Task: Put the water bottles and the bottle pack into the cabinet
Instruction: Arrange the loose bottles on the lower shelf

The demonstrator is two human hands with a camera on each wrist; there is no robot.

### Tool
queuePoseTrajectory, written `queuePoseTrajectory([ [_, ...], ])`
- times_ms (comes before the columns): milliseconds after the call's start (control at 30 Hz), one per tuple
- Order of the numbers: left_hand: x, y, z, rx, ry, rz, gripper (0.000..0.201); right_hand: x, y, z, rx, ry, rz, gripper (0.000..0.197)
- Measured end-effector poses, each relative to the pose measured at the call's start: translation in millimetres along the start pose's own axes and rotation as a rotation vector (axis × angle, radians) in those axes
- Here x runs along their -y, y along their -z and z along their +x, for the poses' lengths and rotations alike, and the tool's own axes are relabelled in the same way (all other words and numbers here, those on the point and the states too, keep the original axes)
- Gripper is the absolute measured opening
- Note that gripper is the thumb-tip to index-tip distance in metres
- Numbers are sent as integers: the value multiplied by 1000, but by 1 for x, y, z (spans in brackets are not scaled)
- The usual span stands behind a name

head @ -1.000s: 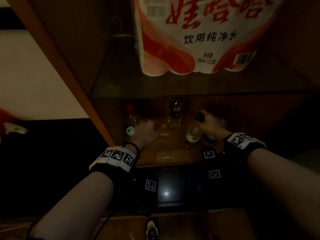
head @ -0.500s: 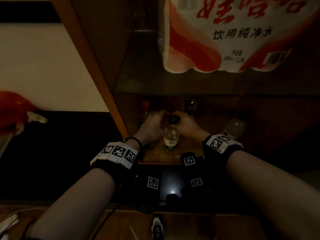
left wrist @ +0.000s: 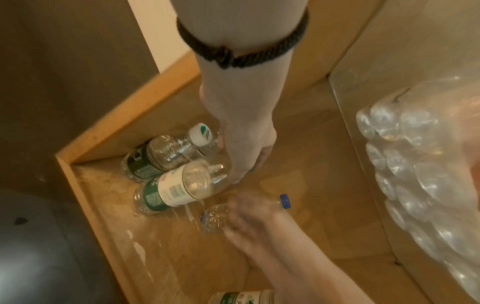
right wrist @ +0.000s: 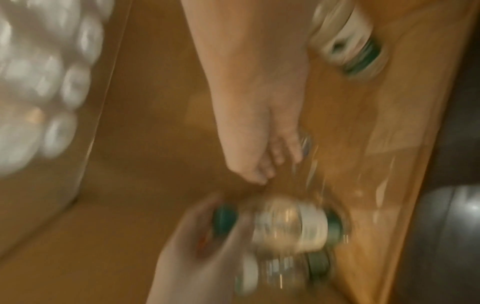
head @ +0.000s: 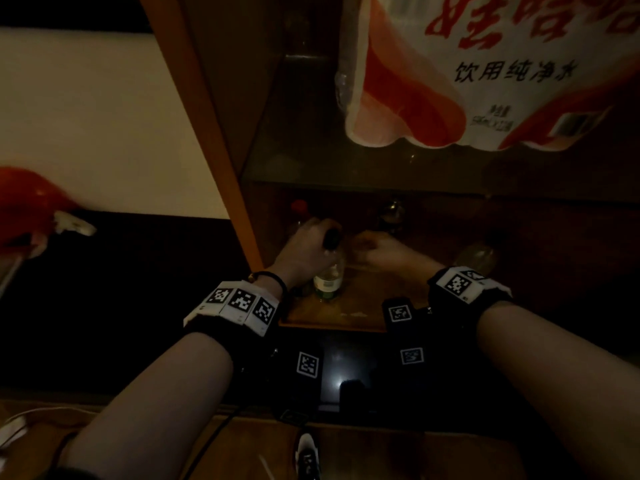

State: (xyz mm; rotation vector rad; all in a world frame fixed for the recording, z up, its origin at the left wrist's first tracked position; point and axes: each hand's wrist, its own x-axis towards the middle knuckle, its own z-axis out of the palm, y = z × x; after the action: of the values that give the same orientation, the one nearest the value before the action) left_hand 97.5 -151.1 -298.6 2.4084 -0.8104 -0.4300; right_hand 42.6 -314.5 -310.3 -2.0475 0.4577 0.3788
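A white-labelled bottle (head: 329,275) with a dark cap stands upright near the front left of the cabinet's lower shelf (head: 349,313), its neck grasped by the left hand (head: 306,249). A white-capped bottle (left wrist: 166,152) stands just left of it. The right hand (head: 375,247), blurred, curls round a blue-capped bottle (left wrist: 221,216). Above, the bottle pack (head: 485,74) sits on the glass shelf (head: 294,150).

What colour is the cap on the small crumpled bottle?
Blue; the cap shows best in the left wrist view.
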Motion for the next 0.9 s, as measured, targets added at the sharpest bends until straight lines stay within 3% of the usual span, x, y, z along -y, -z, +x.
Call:
queuePoseTrajectory([
  [67, -4, -1, 3, -26, 3, 18, 40, -12, 18, -3, -106, -133, 17, 34],
  [133, -6, -2, 5, -26, 13, 28, 32, -21, 34, -4, -260, -215, 143, 47],
  [267, -10, 1, 8, 10, 41, 131, 36, -15, 46, 11, -462, -111, 238, 62],
  [433, -9, 4, 10, 39, 28, 176, 36, 11, 44, 22, -427, -25, 244, 40],
  [567, -9, 3, 13, 42, 27, 156, 37, 8, 44, 30, -468, 48, 294, 54],
  [700, -8, 4, 14, 45, 14, 146, 38, -2, 47, 41, -288, -196, 466, 43],
  [767, -5, 3, 15, 52, 16, 124, 39, -5, 48, 44, -283, -206, 396, 41],
  [900, -2, 1, 18, 38, 22, 96, 39, 4, 36, 48, -382, 104, 91, 44],
])
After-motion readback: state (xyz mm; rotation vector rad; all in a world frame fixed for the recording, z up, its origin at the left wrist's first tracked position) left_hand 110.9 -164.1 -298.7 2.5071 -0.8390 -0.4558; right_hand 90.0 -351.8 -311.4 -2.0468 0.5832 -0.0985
